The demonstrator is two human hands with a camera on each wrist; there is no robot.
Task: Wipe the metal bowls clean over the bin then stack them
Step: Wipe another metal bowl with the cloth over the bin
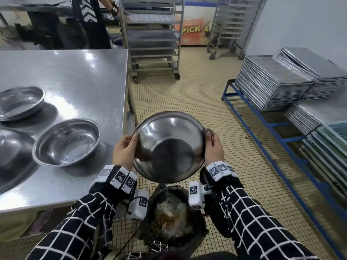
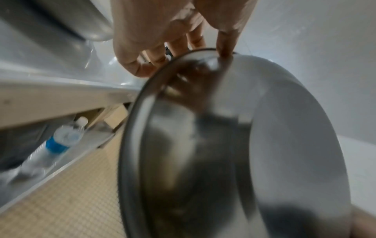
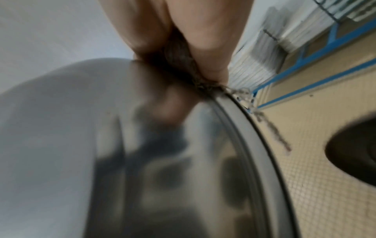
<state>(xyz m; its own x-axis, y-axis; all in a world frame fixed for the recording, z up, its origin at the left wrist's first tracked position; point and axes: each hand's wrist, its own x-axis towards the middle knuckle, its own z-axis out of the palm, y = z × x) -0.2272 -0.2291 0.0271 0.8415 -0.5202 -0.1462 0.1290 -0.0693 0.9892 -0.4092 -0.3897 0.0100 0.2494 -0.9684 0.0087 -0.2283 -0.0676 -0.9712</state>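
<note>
I hold a shiny metal bowl (image 1: pixel 169 147) tilted toward me above the bin (image 1: pixel 174 216), which is lined with a black bag and holds food scraps. My left hand (image 1: pixel 131 142) grips the bowl's left rim, thumb inside; the left wrist view shows the left hand (image 2: pixel 162 54) with its fingers behind the bowl (image 2: pixel 203 145). My right hand (image 1: pixel 211 143) pinches a dark scouring pad (image 1: pixel 209 134) against the right rim. In the right wrist view, the scouring pad (image 3: pixel 181 53) is squeezed onto the edge of the bowl (image 3: pixel 122 145). Two upright bowls (image 1: pixel 66 142) (image 1: pixel 20 102) and an overturned one (image 1: pixel 13 156) sit on the table.
The steel table (image 1: pixel 75 76) stands at my left, its corner close to the bowl. Wheeled tray racks (image 1: pixel 154 34) stand behind. Stacked metal trays (image 1: pixel 272 81) rest on a blue frame (image 1: pixel 262 121) at the right. A water bottle (image 2: pixel 61 140) lies under the table.
</note>
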